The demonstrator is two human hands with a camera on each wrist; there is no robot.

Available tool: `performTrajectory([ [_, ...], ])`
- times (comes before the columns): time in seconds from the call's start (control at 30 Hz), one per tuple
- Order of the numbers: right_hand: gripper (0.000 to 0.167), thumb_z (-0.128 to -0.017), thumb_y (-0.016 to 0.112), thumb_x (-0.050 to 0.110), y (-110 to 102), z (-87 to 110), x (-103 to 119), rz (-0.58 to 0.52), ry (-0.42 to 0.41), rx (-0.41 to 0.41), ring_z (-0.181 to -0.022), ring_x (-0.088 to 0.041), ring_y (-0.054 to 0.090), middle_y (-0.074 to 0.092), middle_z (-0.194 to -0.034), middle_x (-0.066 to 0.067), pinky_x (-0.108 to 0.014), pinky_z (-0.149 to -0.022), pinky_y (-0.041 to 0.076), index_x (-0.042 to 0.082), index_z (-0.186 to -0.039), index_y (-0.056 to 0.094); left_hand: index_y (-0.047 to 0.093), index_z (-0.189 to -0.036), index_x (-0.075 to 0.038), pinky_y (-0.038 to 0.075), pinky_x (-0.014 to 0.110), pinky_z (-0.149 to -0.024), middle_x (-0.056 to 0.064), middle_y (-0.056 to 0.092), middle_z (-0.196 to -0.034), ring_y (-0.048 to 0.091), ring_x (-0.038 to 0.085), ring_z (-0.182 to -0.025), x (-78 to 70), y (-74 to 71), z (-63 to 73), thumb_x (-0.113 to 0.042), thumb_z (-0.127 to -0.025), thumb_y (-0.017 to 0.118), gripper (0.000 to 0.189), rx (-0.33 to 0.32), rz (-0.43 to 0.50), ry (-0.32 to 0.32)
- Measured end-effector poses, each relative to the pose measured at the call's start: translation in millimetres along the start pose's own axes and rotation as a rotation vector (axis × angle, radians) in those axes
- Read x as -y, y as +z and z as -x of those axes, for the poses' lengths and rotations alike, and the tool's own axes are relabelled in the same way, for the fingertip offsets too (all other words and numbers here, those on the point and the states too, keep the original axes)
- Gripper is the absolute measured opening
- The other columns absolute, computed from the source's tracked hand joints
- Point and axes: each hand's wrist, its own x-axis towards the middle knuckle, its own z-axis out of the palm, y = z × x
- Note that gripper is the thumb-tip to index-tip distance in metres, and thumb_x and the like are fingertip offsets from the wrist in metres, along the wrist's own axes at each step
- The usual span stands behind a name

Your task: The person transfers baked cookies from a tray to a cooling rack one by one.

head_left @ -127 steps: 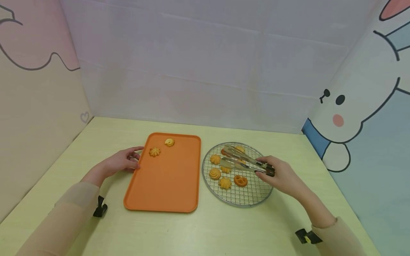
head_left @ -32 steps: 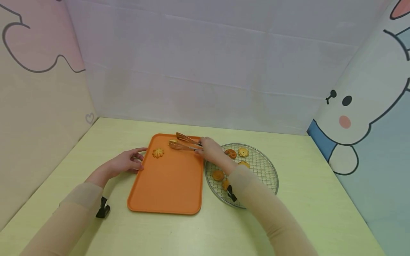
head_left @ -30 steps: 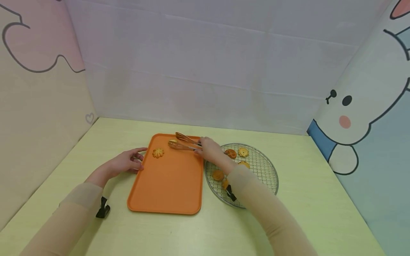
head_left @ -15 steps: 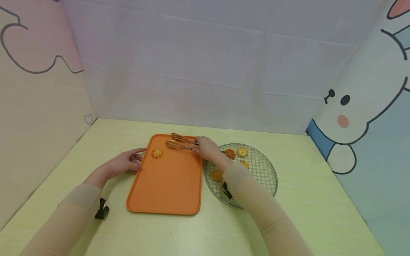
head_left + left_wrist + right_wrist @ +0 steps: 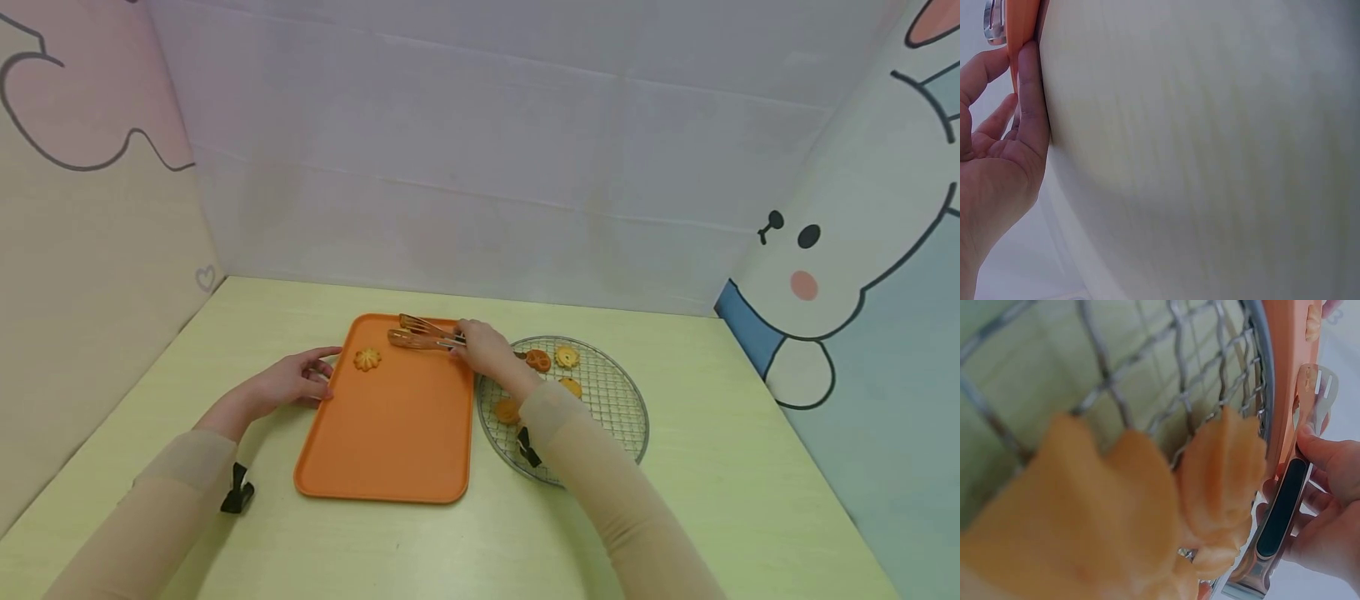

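My right hand (image 5: 486, 350) grips metal tongs (image 5: 427, 333) with a black handle inlay (image 5: 1284, 506). The tongs' slotted tips reach over the far part of the orange tray (image 5: 386, 433); what lies between them is hidden. A flower-shaped cookie (image 5: 367, 359) rests on the tray, left of the tips. At the tray's left edge, my left hand (image 5: 288, 383) pinches the rim between thumb and finger, as the left wrist view shows the orange rim (image 5: 1020, 25) there. Ridged cookies (image 5: 1225, 469) loom close in the right wrist view.
Right of the tray stands a round wire rack (image 5: 618, 400), partly under my right sleeve. It bears a brown pretzel (image 5: 538, 360), a round pale cookie (image 5: 567, 357) and several others. A white cloth wall (image 5: 480, 167) closes off the back of the table (image 5: 738, 433).
From over the rack, my right hand has carried the tongs left to the tray. Lately they shifted slightly left and their tips drew closer together. My left hand stays at the tray's edge.
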Motion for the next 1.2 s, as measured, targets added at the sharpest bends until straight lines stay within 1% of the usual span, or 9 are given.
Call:
performTrajectory([
  [0.27, 0.030, -0.093, 0.059, 0.027, 2, -1.8, -4, -0.022, -0.006, 0.001, -0.085, -0.019, 0.055, 0.060, -0.107, -0.007, -0.034, -0.074, 0.046, 0.009, -0.116, 0.056, 0.017, -0.150, -0.004, 0.054, 0.031, -0.077, 0.020, 0.039, -0.116, 0.054, 0.021, -0.091, 6.2, -2.0, -5.1, -0.005, -0.086, 0.065, 0.079, -0.003, -0.011, 0.009],
  [0.73, 0.031, -0.094, 0.058, 0.024, 3, -1.7, -4, -0.035, -0.021, -0.017, -0.092, -0.021, 0.057, 0.060, -0.112, -0.009, -0.035, -0.078, 0.048, 0.008, -0.120, 0.056, 0.017, -0.150, -0.004, 0.054, 0.031, -0.077, 0.020, 0.038, -0.116, 0.054, 0.021, -0.090, 9.8, -1.2, -8.9, -0.005, -0.086, 0.064, 0.079, -0.005, -0.012, 0.013],
  [1.03, 0.030, -0.094, 0.059, 0.024, -5, 4.5, -7, -0.082, -0.041, -0.010, -0.093, -0.020, 0.057, 0.058, -0.111, -0.009, -0.034, -0.077, 0.048, 0.008, -0.119, 0.056, 0.017, -0.149, -0.004, 0.054, 0.030, -0.076, 0.020, 0.039, -0.116, 0.054, 0.021, -0.090, 11.8, -1.4, -10.1, -0.005, -0.086, 0.064, 0.078, -0.005, -0.027, 0.020],
  [1.2, 0.031, -0.093, 0.060, 0.022, -15, 9.9, -8, -0.109, -0.063, -0.015, -0.095, -0.021, 0.057, 0.058, -0.110, -0.009, -0.036, -0.080, 0.048, 0.006, -0.119, 0.056, 0.018, -0.149, -0.004, 0.054, 0.030, -0.077, 0.020, 0.039, -0.117, 0.054, 0.022, -0.091, 10.7, -1.9, -9.2, -0.006, -0.086, 0.064, 0.078, -0.004, -0.031, 0.016],
])
